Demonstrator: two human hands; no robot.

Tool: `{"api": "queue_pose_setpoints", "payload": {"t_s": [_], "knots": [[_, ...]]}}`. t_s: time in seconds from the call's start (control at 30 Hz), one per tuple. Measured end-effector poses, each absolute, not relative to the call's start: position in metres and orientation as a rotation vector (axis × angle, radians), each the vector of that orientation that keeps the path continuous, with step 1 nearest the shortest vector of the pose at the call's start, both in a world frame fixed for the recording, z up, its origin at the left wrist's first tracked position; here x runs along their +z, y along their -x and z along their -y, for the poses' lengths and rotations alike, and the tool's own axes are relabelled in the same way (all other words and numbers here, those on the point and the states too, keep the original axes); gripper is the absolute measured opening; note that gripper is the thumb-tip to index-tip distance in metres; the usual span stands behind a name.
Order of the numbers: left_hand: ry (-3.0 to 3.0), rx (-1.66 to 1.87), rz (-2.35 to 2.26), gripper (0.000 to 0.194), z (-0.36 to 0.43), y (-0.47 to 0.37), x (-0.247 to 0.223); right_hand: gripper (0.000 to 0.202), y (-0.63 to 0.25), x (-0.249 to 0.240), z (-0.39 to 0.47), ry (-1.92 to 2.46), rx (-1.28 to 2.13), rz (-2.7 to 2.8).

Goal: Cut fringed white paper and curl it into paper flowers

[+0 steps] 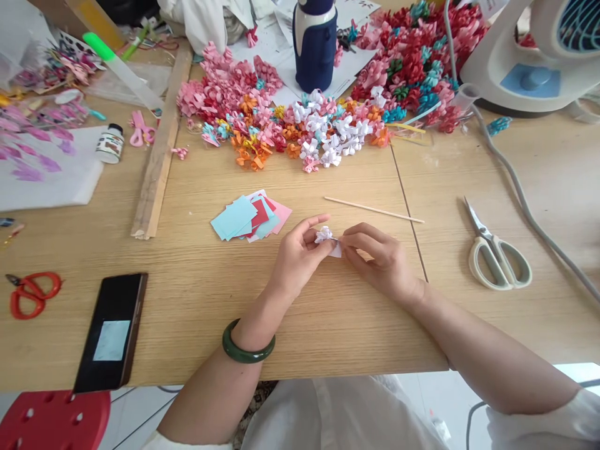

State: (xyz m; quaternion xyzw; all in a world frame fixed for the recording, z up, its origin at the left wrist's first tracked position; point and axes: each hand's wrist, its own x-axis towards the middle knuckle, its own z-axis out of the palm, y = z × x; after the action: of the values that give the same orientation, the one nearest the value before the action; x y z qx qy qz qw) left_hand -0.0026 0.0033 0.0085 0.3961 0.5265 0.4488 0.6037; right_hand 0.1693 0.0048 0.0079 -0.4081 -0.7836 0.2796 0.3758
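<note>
Between my two hands, over the wooden table, is a small white paper flower [323,234] with a flat white flap hanging below it. My left hand [300,253] pinches the flower between thumb and fingers, its index finger stretched out behind. The fingertips of my right hand [377,256] are closed together at the flower's right edge, on the paper there. A stack of blue, red and pink paper pieces [234,217] lies just beyond my left hand. Past my right hand rests a thin wooden stick [375,209].
Heaped paper flowers [328,128] spread across the back around a dark blue bottle [315,47]. Grey-handled scissors [499,256] lie right, near a cable [515,181] and a fan [525,69]. Left are a wooden bar [159,162], a phone [112,331] and red scissors [32,290].
</note>
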Motion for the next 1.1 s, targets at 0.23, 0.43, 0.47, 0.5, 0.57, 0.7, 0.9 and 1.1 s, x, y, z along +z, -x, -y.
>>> {"api": "queue_pose_setpoints", "payload": {"t_s": [0.23, 0.43, 0.47, 0.5, 0.57, 0.7, 0.9, 1.1], "knots": [[-0.807, 1.035, -1.173, 0.059, -0.003, 0.003, 0.009, 0.023, -0.174, 0.005, -0.009, 0.923, 0.530, 2.195], [-1.057, 1.097, -1.272, 0.055, -0.003, 0.005, 0.005, 0.012, -0.167, 0.007, -0.008, 1.036, 0.918, 1.917], [-1.070, 1.098, -1.278, 0.055, -0.003, 0.006, 0.005, 0.011, -0.165, 0.007, -0.007, 1.087, 1.027, 1.825], [-1.076, 1.094, -1.278, 0.055, -0.003, 0.005, 0.005, 0.013, -0.164, 0.007, -0.007, 1.135, 1.124, 1.737], [-1.088, 1.081, -1.276, 0.055, -0.002, 0.005, 0.007, 0.019, -0.163, 0.006, -0.007, 1.204, 1.250, 1.610], [-1.155, 1.076, -1.286, 0.052, -0.002, 0.003, 0.008, 0.020, -0.163, 0.005, -0.008, 1.269, 1.310, 1.513], [-1.187, 1.005, -1.295, 0.046, -0.002, 0.004, 0.008, 0.014, -0.163, 0.004, -0.008, 1.272, 1.342, 1.448], [-1.189, 1.023, -1.281, 0.044, -0.002, 0.004, 0.010, 0.010, -0.162, 0.004, -0.006, 1.207, 1.359, 1.458]]}}
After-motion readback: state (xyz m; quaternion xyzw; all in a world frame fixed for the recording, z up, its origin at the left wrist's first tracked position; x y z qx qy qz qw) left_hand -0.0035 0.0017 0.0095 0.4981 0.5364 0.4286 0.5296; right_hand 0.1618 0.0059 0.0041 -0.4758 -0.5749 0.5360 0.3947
